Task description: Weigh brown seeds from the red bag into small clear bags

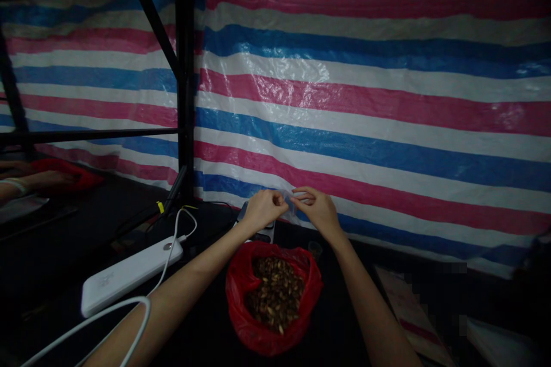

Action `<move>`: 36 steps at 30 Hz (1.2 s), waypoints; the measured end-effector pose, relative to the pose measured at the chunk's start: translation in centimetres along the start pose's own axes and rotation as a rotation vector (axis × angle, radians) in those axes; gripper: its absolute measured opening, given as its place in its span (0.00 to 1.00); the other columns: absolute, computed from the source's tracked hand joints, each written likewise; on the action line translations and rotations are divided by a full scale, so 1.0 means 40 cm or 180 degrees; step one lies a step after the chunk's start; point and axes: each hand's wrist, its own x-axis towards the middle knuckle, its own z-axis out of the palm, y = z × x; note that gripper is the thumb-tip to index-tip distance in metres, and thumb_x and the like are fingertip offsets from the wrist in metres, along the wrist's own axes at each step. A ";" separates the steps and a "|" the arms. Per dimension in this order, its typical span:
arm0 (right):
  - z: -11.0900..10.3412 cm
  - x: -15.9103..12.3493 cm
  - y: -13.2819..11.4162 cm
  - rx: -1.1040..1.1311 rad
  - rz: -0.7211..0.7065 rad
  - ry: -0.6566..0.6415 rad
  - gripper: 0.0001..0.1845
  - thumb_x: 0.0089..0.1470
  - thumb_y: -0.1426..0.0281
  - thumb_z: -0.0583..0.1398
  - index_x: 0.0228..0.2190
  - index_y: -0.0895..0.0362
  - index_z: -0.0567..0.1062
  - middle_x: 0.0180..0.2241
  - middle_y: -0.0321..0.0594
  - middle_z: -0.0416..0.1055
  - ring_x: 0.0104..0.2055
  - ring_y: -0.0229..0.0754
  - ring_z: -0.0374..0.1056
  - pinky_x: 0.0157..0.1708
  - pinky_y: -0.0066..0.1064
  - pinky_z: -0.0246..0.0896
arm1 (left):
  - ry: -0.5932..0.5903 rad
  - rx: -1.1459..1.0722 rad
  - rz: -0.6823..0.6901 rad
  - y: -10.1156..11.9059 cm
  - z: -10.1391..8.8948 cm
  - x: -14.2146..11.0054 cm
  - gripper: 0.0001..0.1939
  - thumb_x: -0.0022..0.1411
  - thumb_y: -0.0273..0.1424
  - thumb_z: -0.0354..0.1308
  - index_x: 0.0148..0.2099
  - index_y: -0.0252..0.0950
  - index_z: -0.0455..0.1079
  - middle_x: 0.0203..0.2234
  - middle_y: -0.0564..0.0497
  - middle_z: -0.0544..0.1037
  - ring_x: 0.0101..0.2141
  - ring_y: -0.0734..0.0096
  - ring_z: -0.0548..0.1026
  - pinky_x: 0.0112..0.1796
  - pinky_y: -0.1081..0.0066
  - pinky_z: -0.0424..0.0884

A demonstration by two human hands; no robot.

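My left hand [263, 209] and my right hand [317, 209] are held close together above a small device [262, 234] on the dark table. Both pinch a small clear plastic piece [287, 199], perhaps a little bag, between their fingertips. Just below my forearms sits an open red plastic bag [241, 289] filled with brown seeds [275, 293].
A white power bank [129, 275] with a white cable [172, 246] lies at the left. A black metal frame post [185, 85] stands before a striped pink, blue and white tarp [370, 97]. Another person's arm [17, 183] rests at the far left by something red. Papers [408, 309] lie at the right.
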 end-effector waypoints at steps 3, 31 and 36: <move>0.006 -0.011 -0.035 -0.0556 -0.0096 -0.0076 0.07 0.46 0.64 0.60 0.30 0.50 0.75 0.27 0.33 0.76 0.31 0.41 0.72 0.28 0.28 0.61 | -0.0121 0.0105 -0.0018 -0.006 0.011 -0.002 0.10 0.51 0.32 0.51 0.21 0.37 0.68 0.16 0.52 0.71 0.20 0.71 0.68 0.23 0.74 0.54; 0.003 -0.028 -0.080 -0.1160 0.0135 0.0378 0.15 0.53 0.58 0.52 0.30 0.53 0.74 0.28 0.38 0.75 0.32 0.44 0.70 0.30 0.31 0.58 | -0.0005 0.0964 0.1465 -0.040 -0.022 0.007 0.34 0.52 0.50 0.52 0.56 0.35 0.57 0.40 0.45 0.69 0.42 0.60 0.66 0.43 0.63 0.62; 0.016 -0.026 -0.100 -0.0735 -0.0069 -0.0040 0.12 0.47 0.57 0.57 0.27 0.49 0.76 0.28 0.34 0.75 0.32 0.43 0.70 0.30 0.30 0.58 | -0.0076 0.1033 0.1522 -0.051 -0.022 0.008 0.32 0.55 0.47 0.52 0.57 0.35 0.55 0.41 0.45 0.69 0.43 0.61 0.65 0.43 0.64 0.62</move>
